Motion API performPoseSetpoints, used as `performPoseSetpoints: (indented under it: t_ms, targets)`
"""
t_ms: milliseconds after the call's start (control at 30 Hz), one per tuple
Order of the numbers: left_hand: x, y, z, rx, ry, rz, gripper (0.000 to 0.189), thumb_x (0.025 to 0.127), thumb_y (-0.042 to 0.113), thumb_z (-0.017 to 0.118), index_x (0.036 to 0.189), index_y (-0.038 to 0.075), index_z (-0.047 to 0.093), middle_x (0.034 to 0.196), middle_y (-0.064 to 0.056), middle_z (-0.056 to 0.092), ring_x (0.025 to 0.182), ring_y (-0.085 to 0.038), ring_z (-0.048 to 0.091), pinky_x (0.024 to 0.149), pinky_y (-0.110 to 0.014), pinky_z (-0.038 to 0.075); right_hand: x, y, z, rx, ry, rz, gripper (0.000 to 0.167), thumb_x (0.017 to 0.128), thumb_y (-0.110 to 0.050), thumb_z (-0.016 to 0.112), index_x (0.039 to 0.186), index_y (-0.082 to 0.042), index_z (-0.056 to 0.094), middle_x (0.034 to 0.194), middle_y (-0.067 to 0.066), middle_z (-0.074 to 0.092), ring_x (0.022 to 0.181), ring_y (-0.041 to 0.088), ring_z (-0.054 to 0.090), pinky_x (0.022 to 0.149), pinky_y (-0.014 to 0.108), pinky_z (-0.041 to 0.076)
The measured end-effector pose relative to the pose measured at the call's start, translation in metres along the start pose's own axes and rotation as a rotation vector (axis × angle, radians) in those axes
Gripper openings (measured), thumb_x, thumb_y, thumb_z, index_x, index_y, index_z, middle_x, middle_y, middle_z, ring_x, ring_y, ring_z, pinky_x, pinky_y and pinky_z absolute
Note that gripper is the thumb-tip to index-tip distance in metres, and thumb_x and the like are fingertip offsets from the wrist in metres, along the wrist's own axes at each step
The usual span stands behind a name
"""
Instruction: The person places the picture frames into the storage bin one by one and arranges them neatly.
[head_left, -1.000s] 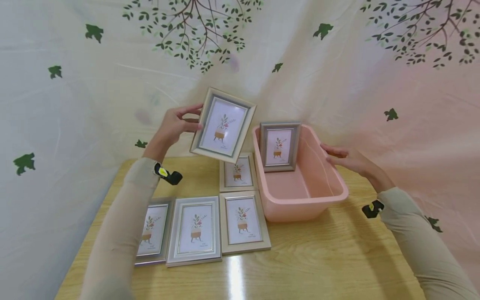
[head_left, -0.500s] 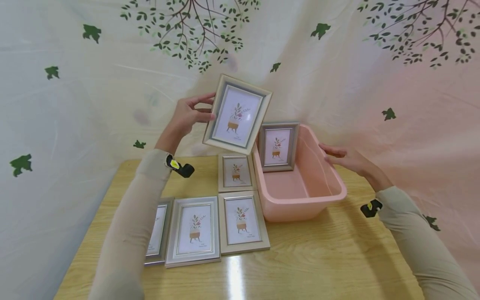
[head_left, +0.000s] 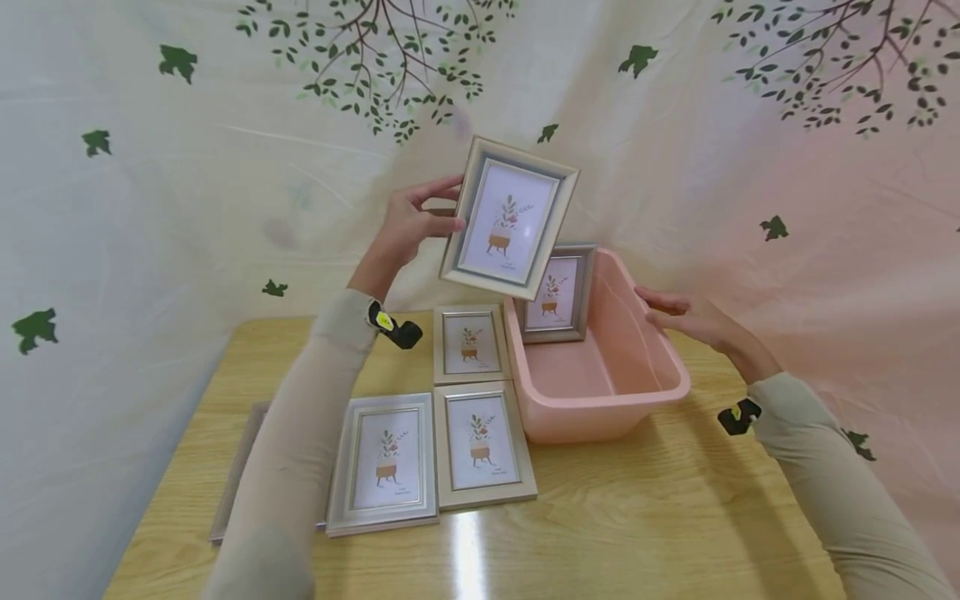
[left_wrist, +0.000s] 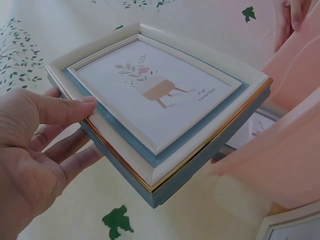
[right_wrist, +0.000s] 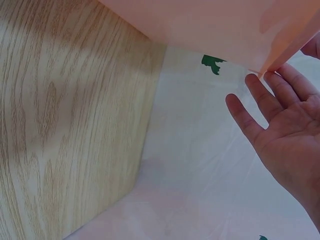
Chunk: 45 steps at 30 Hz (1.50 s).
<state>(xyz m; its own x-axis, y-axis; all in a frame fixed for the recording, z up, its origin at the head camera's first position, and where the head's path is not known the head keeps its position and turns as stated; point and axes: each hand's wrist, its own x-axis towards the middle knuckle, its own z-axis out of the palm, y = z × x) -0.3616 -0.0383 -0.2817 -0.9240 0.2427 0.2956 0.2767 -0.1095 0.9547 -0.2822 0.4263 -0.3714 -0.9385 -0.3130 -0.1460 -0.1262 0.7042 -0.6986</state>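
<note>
Head cam: pic frame (head_left: 511, 218) juts R from pinching L hand (head_left: 408, 223).

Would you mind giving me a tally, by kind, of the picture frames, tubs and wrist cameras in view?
Picture frames: 6, counting one partly hidden behind the left sleeve
Pink plastic tub: 1
Wrist cameras: 2
Total: 9

The print (left_wrist: 150, 95) in the held picture frame (left_wrist: 210, 131) reads "4"x6"" and "10cmx15cm"; other prints' (head_left: 387, 457) lettering is too small.
</note>
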Motion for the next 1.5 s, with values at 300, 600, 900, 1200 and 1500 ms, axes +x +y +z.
performPoseSetpoints:
  t_ms: [300, 600, 900, 1200, 1500]
  targets:
    - [0.013, -0.008, 0.033, -0.039, -0.022, -0.013, 0.062, 0.082, -0.018, 0.072, 0.139, 0.005, 0.063, 0.11, -0.008, 0.066, 0.11, -0.038, 0.071, 0.069, -0.026, 0.063, 0.003, 0.004, 0.001, 0.031, 0.002, -0.034, 0.064, 0.104, -0.031, 0.058, 0.16, -0.015, 0.031, 0.164, 0.018, 0.03, 0.151, 0.046, 0.026, 0.119, 0.069, 0.023]
    - [0.02, -0.013, 0.068, -0.016, -0.072, -0.014, 0.061, 0.081, -0.018, 0.071, 0.137, 0.006, 0.064, 0.116, -0.014, 0.063, 0.111, -0.04, 0.07, 0.077, -0.032, 0.064, 0.003, 0.004, 0.002, 0.036, 0.024, -0.037, 0.061, 0.105, -0.027, 0.058, 0.16, -0.017, 0.033, 0.163, 0.017, 0.033, 0.151, 0.044, 0.028, 0.119, 0.068, 0.025]
    - [0.024, -0.025, 0.101, 0.059, -0.067, -0.016, 0.059, 0.081, -0.019, 0.071, 0.134, 0.009, 0.067, 0.122, -0.019, 0.065, 0.107, -0.038, 0.072, 0.083, -0.036, 0.063, 0.003, 0.001, 0.004, 0.046, 0.026, -0.023, 0.063, 0.104, -0.027, 0.059, 0.159, -0.016, 0.032, 0.163, 0.019, 0.032, 0.151, 0.048, 0.025, 0.117, 0.072, 0.024]
    - [0.024, -0.037, 0.117, 0.091, -0.057, -0.058, 0.058, 0.081, -0.018, 0.071, 0.132, 0.01, 0.069, 0.124, -0.019, 0.066, 0.11, -0.038, 0.071, 0.083, -0.034, 0.062, 0.003, 0.0, 0.006, 0.047, 0.032, -0.012, 0.063, 0.103, -0.028, 0.06, 0.159, -0.016, 0.033, 0.163, 0.017, 0.033, 0.152, 0.046, 0.026, 0.118, 0.07, 0.024]
    - [0.028, -0.053, 0.124, 0.114, -0.044, -0.059, 0.059, 0.078, -0.02, 0.073, 0.13, 0.008, 0.069, 0.123, -0.02, 0.068, 0.107, -0.038, 0.072, 0.078, -0.031, 0.063, 0.003, 0.001, 0.005, 0.049, 0.042, 0.006, 0.063, 0.103, -0.031, 0.061, 0.159, -0.018, 0.034, 0.163, 0.016, 0.033, 0.152, 0.045, 0.026, 0.119, 0.07, 0.024]
